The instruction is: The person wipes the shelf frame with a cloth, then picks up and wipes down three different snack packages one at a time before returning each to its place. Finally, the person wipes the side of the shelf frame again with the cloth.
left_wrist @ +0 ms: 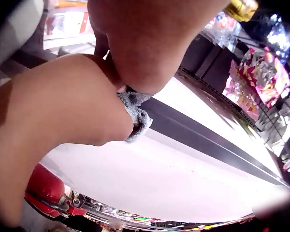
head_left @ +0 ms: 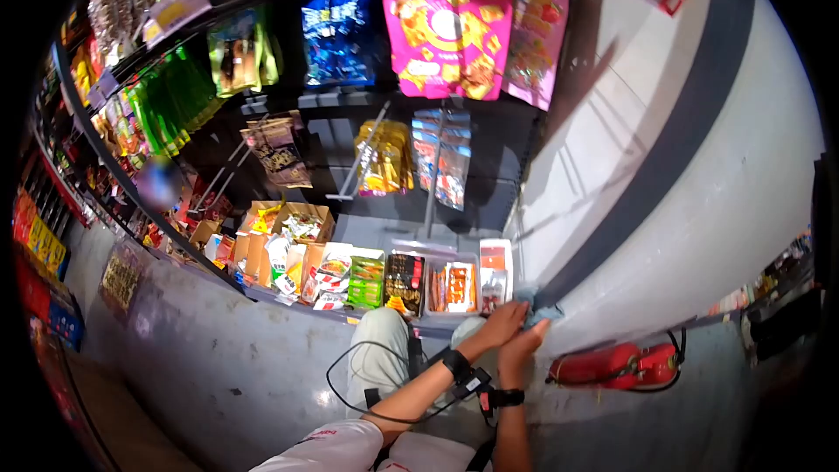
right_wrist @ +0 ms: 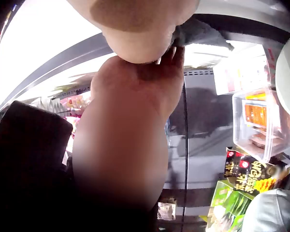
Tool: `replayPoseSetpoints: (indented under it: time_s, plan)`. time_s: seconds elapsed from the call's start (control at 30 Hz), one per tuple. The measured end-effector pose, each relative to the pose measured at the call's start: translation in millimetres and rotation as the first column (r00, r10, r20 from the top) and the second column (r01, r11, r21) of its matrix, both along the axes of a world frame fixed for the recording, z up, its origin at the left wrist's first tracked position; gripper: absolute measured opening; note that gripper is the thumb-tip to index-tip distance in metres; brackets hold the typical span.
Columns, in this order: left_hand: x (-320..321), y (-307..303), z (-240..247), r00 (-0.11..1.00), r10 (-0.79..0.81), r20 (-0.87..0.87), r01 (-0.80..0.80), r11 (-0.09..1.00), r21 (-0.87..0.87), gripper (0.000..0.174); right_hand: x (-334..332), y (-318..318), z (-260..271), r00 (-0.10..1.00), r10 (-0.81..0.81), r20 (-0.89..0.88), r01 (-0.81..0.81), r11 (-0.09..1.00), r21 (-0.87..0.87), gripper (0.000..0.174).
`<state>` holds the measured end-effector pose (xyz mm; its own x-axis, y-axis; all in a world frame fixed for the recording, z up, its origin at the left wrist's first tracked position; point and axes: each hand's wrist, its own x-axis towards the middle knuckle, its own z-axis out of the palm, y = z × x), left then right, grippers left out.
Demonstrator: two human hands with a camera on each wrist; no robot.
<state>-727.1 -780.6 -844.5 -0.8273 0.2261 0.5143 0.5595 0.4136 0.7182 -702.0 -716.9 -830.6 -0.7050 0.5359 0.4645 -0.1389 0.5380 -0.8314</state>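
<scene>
A grey-blue cloth (head_left: 545, 313) is bunched against the dark stripe along the foot of a white pillar. My left hand (head_left: 502, 325) grips it from the shelf side, its fingertips reaching into the folds. Close beside it, my right hand (head_left: 522, 353) holds the near side of the same cloth, thumb toward the pillar. In the left wrist view, the cloth (left_wrist: 137, 116) pokes out between the left hand (left_wrist: 147, 43) and the right hand (left_wrist: 94, 106). The right wrist view shows cloth (right_wrist: 205, 35) beyond the fingers of the left hand; the right hand (right_wrist: 140, 36) partly covers it.
A red fire extinguisher (head_left: 616, 367) lies on the floor right of my hands. Left of them, a clear plastic bin (head_left: 452, 286) and several snack boxes line the low shelf. Snack bags (head_left: 447, 31) hang above on metal hooks. A black cable (head_left: 336, 389) loops by my left forearm.
</scene>
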Motion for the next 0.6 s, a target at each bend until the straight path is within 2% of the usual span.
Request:
replayPoseSetpoints:
  time_s: [0.03,0.07,0.1,0.13,0.17,0.2,0.23,0.3,0.33,0.37,0.4,0.43,0.47,0.5,0.53,0.57,0.6]
  plan:
    - [0,-1,4,0.837,-0.144,0.529,0.012,0.969,0.246,0.034,8,8,-17,0.995,0.007,0.101,-0.005,1.0,-0.02,0.031]
    - [5,3,11,0.894,-0.083,0.439,-0.033,0.968,0.25,0.032,15,8,10,0.988,0.111,0.106,-0.1,0.99,-0.103,0.029]
    - [9,10,19,0.939,-0.02,0.345,-0.075,0.962,0.261,0.032,11,13,8,0.987,0.144,0.078,-0.118,0.956,-0.27,0.026]
    - [17,15,49,0.967,-0.031,0.253,-0.062,0.933,0.354,0.031,10,15,27,0.989,0.143,-0.048,-0.148,0.979,-0.143,0.023]
    - [21,18,86,0.987,-0.029,0.156,-0.044,0.894,0.446,0.03,13,11,72,0.984,0.118,-0.134,-0.116,0.993,0.022,0.026]
    - [19,18,108,0.988,-0.032,0.153,-0.038,0.902,0.431,0.03,12,14,89,0.955,0.187,-0.231,-0.216,0.97,-0.108,0.03]
    - [18,17,125,0.988,-0.033,0.151,-0.033,0.909,0.416,0.031,5,21,84,0.936,0.166,-0.311,-0.154,0.986,0.061,0.034]
    - [11,12,154,0.955,-0.193,0.226,0.048,0.851,0.523,0.032,-4,11,131,0.955,0.125,-0.269,-0.126,0.992,0.013,0.038]
    - [2,11,137,0.957,-0.176,0.229,0.043,0.871,0.49,0.034,-5,15,122,0.956,0.112,-0.272,-0.113,0.994,0.014,0.038]
    - [-6,10,117,0.957,-0.185,0.225,0.053,0.871,0.489,0.034,-7,17,99,0.973,0.085,-0.216,-0.064,0.993,0.102,0.04]
    - [-11,8,95,0.971,-0.144,0.192,0.057,0.915,0.399,0.033,-10,18,78,0.985,0.053,-0.164,-0.021,0.982,0.189,0.041]
    - [-15,5,74,0.982,-0.103,0.156,0.051,0.951,0.305,0.032,-10,16,64,0.984,0.048,-0.17,-0.016,0.982,0.186,0.041]
    - [-16,-1,53,0.935,-0.156,0.318,0.067,0.96,0.273,0.033,-5,13,49,0.982,0.054,-0.182,-0.025,0.987,0.156,0.04]
    - [-11,-1,35,0.935,-0.156,0.32,0.067,0.96,0.272,0.033,0,11,32,0.979,0.06,-0.193,-0.035,0.991,0.129,0.039]
    - [-5,1,18,0.964,-0.083,0.252,0.027,0.975,0.221,0.034,4,15,15,0.983,0.123,-0.139,-0.114,0.991,0.071,0.04]
    - [0,3,9,0.984,-0.013,0.179,-0.018,0.985,0.174,0.036,7,21,3,0.983,0.124,-0.138,-0.115,0.991,0.074,0.04]
    - [4,2,10,0.959,-0.036,0.282,-0.028,0.974,0.223,0.036,9,27,-3,0.988,0.15,-0.045,-0.143,0.981,0.128,0.042]
